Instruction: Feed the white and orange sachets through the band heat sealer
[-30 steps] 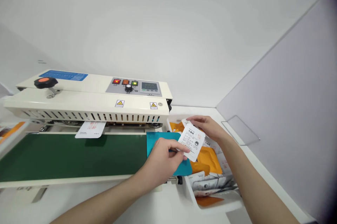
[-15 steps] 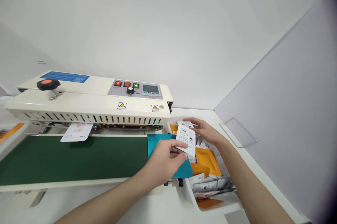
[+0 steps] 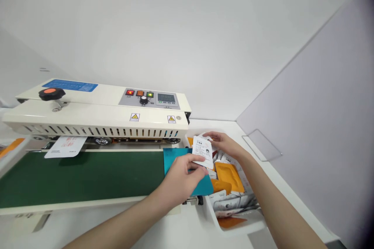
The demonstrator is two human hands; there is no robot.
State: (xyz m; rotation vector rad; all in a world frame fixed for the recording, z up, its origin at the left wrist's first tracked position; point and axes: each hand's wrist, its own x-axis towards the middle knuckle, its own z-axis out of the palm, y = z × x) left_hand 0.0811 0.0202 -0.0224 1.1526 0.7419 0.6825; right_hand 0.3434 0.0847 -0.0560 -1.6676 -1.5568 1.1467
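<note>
Between the thumb and fingers of my left hand (image 3: pixel 185 177) is a small white printed pouch (image 3: pixel 203 151), tilted over the right end of the sealing machine's conveyor. My right hand (image 3: pixel 224 143) is closed at the pouch's upper edge, its fingertips on a white pouch partly hidden behind the first. A teal sheet (image 3: pixel 172 159) covers the belt's end beneath my left hand. On the left, another white pouch (image 3: pixel 67 147) has its upper edge under the band sealer's cover.
The cream band sealer (image 3: pixel 96 118) has lit switches, a knob and a display. Its green belt (image 3: pixel 87 179) runs leftward. A white bin (image 3: pixel 214 218) at right holds several white pouches and orange packets (image 3: pixel 229 177). A wire handle (image 3: pixel 263 145) is beside the right wall.
The pouch under the sealer's cover has travelled left along the belt. The pouch in my left hand has shifted slightly left, and my right hand has moved slightly with it.
</note>
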